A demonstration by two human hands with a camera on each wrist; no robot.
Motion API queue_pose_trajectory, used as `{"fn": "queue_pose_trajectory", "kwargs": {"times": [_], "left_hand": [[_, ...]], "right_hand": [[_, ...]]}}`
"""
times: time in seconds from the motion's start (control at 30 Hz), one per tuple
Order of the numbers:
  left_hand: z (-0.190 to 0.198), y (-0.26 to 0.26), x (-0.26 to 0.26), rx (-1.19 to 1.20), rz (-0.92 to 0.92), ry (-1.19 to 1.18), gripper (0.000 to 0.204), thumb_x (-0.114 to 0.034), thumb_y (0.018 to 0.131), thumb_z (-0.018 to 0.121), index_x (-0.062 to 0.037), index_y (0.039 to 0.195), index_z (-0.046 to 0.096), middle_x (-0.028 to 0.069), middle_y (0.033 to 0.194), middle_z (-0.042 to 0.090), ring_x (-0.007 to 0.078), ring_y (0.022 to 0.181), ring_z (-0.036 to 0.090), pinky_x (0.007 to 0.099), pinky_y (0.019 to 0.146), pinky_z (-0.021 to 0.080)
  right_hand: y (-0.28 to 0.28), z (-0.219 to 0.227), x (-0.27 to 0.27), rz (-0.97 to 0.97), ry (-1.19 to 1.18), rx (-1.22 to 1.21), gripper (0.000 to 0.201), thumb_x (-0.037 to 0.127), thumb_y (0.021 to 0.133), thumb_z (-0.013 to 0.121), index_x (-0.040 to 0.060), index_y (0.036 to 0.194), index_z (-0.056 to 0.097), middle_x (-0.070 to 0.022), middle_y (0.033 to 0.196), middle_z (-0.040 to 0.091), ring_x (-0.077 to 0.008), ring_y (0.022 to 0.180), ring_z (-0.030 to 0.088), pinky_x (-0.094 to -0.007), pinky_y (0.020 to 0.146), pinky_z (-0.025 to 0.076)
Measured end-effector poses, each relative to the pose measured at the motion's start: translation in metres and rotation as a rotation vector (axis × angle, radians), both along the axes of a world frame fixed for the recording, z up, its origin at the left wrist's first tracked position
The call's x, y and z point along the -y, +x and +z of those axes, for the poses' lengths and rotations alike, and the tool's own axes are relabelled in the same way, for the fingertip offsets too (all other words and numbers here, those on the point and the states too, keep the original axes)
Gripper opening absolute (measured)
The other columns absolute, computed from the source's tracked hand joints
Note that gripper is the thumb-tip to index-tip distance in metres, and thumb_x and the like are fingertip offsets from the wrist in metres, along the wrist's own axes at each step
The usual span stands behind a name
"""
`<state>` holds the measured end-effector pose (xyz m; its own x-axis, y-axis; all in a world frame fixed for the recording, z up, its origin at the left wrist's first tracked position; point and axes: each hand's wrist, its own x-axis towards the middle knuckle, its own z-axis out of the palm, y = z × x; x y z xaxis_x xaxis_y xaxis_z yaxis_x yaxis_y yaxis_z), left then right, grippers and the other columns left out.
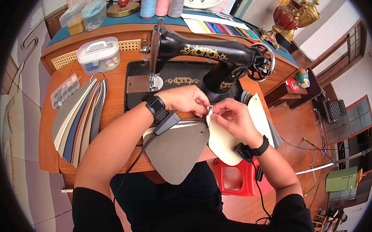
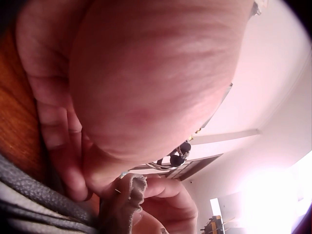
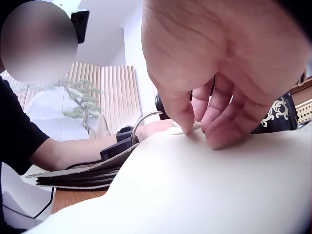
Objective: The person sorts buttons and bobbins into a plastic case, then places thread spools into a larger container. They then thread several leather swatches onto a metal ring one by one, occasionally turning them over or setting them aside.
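Observation:
Both hands meet over a ring of leather-like swatches at the table's front edge. The left hand (image 1: 186, 100) pinches at the top of the swatches, by a small pale piece (image 1: 210, 110). From the other side the right hand (image 1: 235, 118) has thumb and fingers on the cream swatch's (image 1: 224, 142) top corner. A grey-brown swatch (image 1: 176, 151) hangs over the edge to the left. In the right wrist view a metal ring (image 3: 141, 122) rises beside the cream swatch (image 3: 195, 180). The left wrist view has a crumpled edge (image 2: 136, 187) between the fingertips.
A black sewing machine (image 1: 205, 48) stands behind the hands. To the left lie another swatch fan (image 1: 80, 124), a button box (image 1: 65, 91) and a clear lidded box (image 1: 98, 56). Thread spools (image 1: 162, 5) stand at the back; a red stool (image 1: 245, 178) is below the table edge.

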<state>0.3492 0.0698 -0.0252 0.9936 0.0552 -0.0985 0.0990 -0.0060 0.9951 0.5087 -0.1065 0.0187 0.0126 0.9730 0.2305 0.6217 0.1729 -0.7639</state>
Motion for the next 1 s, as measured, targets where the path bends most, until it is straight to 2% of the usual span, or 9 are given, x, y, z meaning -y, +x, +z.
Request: {"fn": "queue_pose_trajectory", "kwargs": {"times": [0.13,0.27,0.43,0.5,0.63,0.77,0.83,0.93,1.0], "left_hand": [[0.004,-0.001,0.002,-0.013,0.002,0.019,0.014,-0.001,0.095,0.062,0.0038,0.105,0.07,0.0055,0.091,0.071,0.0096,0.084,0.067,0.0236,0.079,0.054],[-0.001,0.001,-0.001,-0.022,-0.014,0.021,0.016,0.0,0.095,0.061,0.0034,0.109,0.068,0.0059,0.092,0.071,0.0101,0.085,0.068,0.0235,0.079,0.055],[0.008,0.0,0.003,-0.095,0.046,-0.048,0.022,-0.011,0.099,0.058,-0.001,0.118,0.061,0.0066,0.104,0.069,0.0102,0.091,0.065,0.026,0.084,0.054],[0.014,-0.001,0.006,-0.104,0.047,-0.067,0.022,-0.015,0.1,0.057,-0.0023,0.117,0.062,0.0058,0.105,0.068,0.01,0.091,0.065,0.0263,0.085,0.054],[0.015,-0.002,0.006,-0.088,-0.001,-0.042,0.02,-0.02,0.102,0.059,-0.0054,0.113,0.065,0.0023,0.105,0.068,0.0095,0.091,0.064,0.0257,0.086,0.053],[0.014,-0.001,0.006,-0.087,-0.007,-0.001,0.019,-0.021,0.1,0.063,-0.0053,0.11,0.067,0.0013,0.103,0.069,0.0088,0.091,0.064,0.0249,0.085,0.053],[0.013,-0.002,0.005,-0.058,-0.021,0.018,0.018,-0.019,0.098,0.067,-0.0046,0.108,0.069,0.0025,0.104,0.07,0.0087,0.092,0.065,0.0248,0.085,0.053],[0.016,-0.004,0.005,-0.057,-0.022,0.024,0.019,-0.018,0.097,0.068,-0.0039,0.109,0.069,0.0031,0.104,0.071,0.0088,0.093,0.066,0.0251,0.085,0.053],[0.019,-0.005,0.007,-0.069,-0.014,0.041,0.02,-0.019,0.097,0.069,-0.0035,0.11,0.069,0.0031,0.103,0.072,0.0089,0.093,0.066,0.0251,0.085,0.053]], "right_hand": [[-0.002,0.0,-0.001,-0.032,-0.057,0.009,0.013,0.003,0.086,0.076,-0.0016,0.096,0.069,-0.0052,0.086,0.066,-0.0112,0.074,0.067,-0.0258,0.066,0.056],[-0.005,0.002,0.0,-0.04,-0.036,0.099,0.015,0.004,0.085,0.075,-0.0014,0.098,0.071,-0.0056,0.084,0.068,-0.0118,0.072,0.067,-0.0259,0.066,0.056],[0.002,-0.001,0.001,-0.02,-0.12,0.117,0.019,0.002,0.087,0.072,-0.0022,0.105,0.071,-0.0073,0.092,0.072,-0.0122,0.079,0.07,-0.0258,0.07,0.057],[0.007,-0.003,0.004,0.007,-0.174,-0.047,0.026,0.0,0.088,0.069,-0.0036,0.113,0.068,-0.0078,0.098,0.073,-0.0128,0.088,0.071,-0.0263,0.076,0.057],[0.026,0.0,0.009,0.023,-0.22,-0.154,0.03,-0.002,0.088,0.066,-0.0046,0.118,0.065,-0.0074,0.099,0.073,-0.0132,0.092,0.07,-0.0266,0.08,0.056],[0.057,0.026,0.013,-0.208,-0.237,0.131,0.028,-0.001,0.085,0.065,-0.0056,0.113,0.066,-0.0093,0.096,0.073,-0.0137,0.085,0.069,-0.0274,0.078,0.055],[0.08,0.032,0.014,-0.303,-0.14,0.334,0.029,0.002,0.082,0.068,-0.0055,0.11,0.067,-0.0133,0.094,0.071,-0.0192,0.083,0.069,-0.0302,0.076,0.055],[0.114,0.028,0.021,-0.456,0.034,0.652,0.034,0.011,0.079,0.07,-0.0052,0.109,0.068,-0.0201,0.096,0.068,-0.0356,0.084,0.066,-0.0403,0.079,0.054],[0.124,0.024,0.025,-0.475,-0.021,0.658,0.034,0.012,0.079,0.07,-0.0048,0.109,0.068,-0.0204,0.095,0.068,-0.0368,0.085,0.066,-0.0413,0.08,0.054]]}}
